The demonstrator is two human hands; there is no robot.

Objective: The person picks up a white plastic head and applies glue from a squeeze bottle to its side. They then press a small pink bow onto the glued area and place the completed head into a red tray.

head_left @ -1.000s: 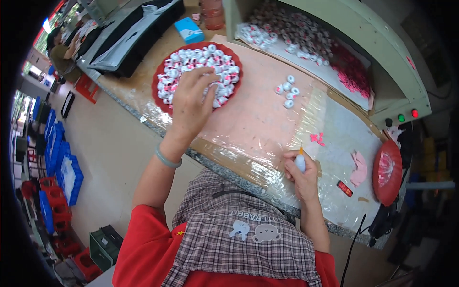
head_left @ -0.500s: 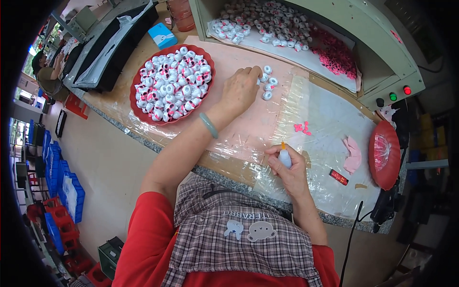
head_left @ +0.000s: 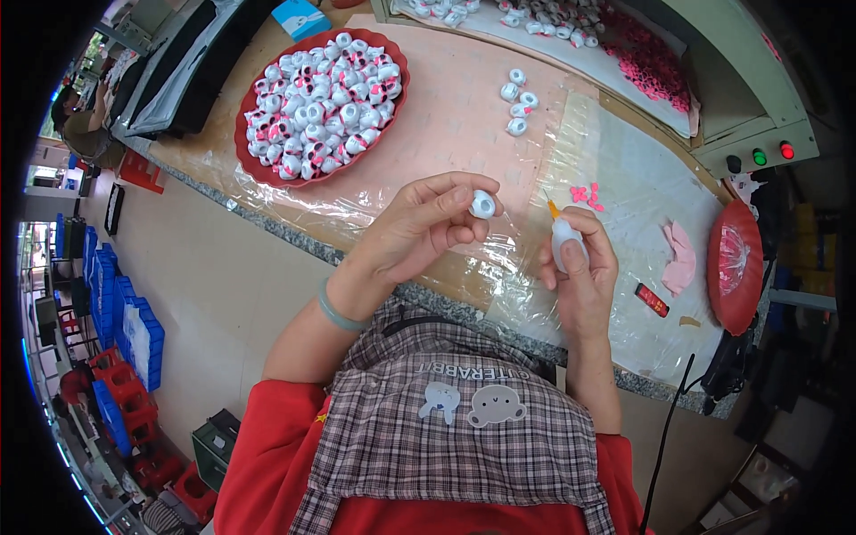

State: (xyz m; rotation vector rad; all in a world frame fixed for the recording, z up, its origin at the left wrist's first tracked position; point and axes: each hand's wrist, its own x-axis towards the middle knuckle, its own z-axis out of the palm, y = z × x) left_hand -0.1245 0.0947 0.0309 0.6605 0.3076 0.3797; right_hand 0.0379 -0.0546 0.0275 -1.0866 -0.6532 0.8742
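Note:
Between the thumb and fingers of my left hand point(head_left: 419, 221) is a small white figure head point(head_left: 482, 205), its round dark hollow facing up. My right hand point(head_left: 586, 276) grips a white squeeze bottle point(head_left: 565, 242) with an orange needle tip, pointing up beside the head but apart from it. Beyond my hands, several similar white heads point(head_left: 517, 127) stand in a short row on the pink mat. Little bright pink pieces point(head_left: 586, 196) lie loose just past the bottle. At the left, a scalloped red tray point(head_left: 239, 143) is heaped with white heads bearing pink and dark parts.
A lit cabinet point(head_left: 758, 134) at the far right holds more white and pink pieces. On the right lie a pink cloth point(head_left: 679, 259), a small red box point(head_left: 652, 300) and a red dish point(head_left: 736, 303) with clear plastic. Another person point(head_left: 85, 125) sits far left.
My left hand has come back from the row of heads toward me, now with one head in its fingers. My right hand has lifted the bottle up and slightly right.

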